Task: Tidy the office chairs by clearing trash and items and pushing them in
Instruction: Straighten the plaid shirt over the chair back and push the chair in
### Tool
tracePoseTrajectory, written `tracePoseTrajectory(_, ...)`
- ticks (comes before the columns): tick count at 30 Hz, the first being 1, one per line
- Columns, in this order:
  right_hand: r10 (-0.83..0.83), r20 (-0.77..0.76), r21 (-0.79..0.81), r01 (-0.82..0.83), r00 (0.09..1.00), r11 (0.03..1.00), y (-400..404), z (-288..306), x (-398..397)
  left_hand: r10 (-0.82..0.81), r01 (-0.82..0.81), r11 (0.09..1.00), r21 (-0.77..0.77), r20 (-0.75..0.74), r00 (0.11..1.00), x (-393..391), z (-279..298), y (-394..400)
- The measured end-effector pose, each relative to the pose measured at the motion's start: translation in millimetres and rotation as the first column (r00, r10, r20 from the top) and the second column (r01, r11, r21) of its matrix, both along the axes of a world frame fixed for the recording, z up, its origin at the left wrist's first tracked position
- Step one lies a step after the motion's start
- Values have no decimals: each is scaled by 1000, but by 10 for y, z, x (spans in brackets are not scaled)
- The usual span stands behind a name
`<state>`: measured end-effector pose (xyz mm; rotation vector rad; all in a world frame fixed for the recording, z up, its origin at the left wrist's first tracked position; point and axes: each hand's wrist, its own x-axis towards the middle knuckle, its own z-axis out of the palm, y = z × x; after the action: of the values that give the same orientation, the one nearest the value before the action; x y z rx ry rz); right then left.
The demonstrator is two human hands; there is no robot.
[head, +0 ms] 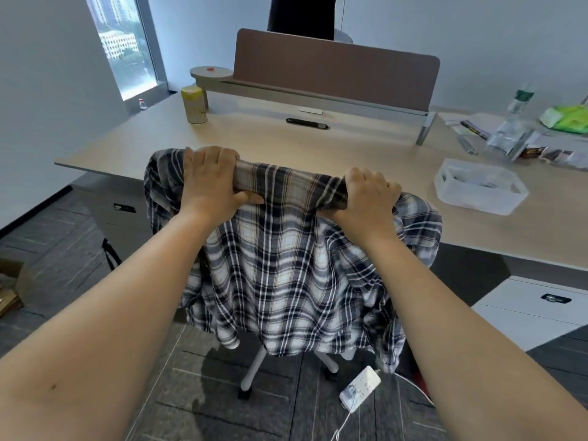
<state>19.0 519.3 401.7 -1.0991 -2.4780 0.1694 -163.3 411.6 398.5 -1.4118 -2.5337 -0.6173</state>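
Step, as judged: pushing chair in. Left hand [211, 178] and right hand [366, 194] both clenched over chair top through draped plaid shirt [286, 265]. Power strip [361, 389] at 5 o'clock near chair base [254, 367]; next push needs straight roll clear of it. Desk [254, 138] at 12 o'clock, clear container [477, 187] at 2; divider [334, 68], window [124, 43] beyond.

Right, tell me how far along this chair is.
Nearly pushed in: the chair sits close to the desk. In hand: left hand and right hand hold its top rail through the shirt. Left: the shirt hangs there uncleared; the desk's right side holds clutter.
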Motion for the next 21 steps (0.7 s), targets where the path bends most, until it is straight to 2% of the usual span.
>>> tracePoseTrajectory(9, -67, -37, 6, 68, 997, 998, 329, -2, -315, -127, 121, 990, 75, 79, 989, -350, 24, 370)
tracePoseTrajectory(15, -111, 12, 25, 110, 994, 994, 514, 59, -306, -177, 167, 980, 110, 91, 980, -356, 7, 531)
tracePoseTrajectory(18, -120, 38, 47, 118, 992, 992, 511, 43, -306, -157, 150, 985, 81, 87, 984, -363, 5, 528)
tracePoseTrajectory(21, -136, 73, 67, 132, 988, 989, 467, 67, -294, -108, 109, 994, -26, 42, 993, -304, 47, 512)
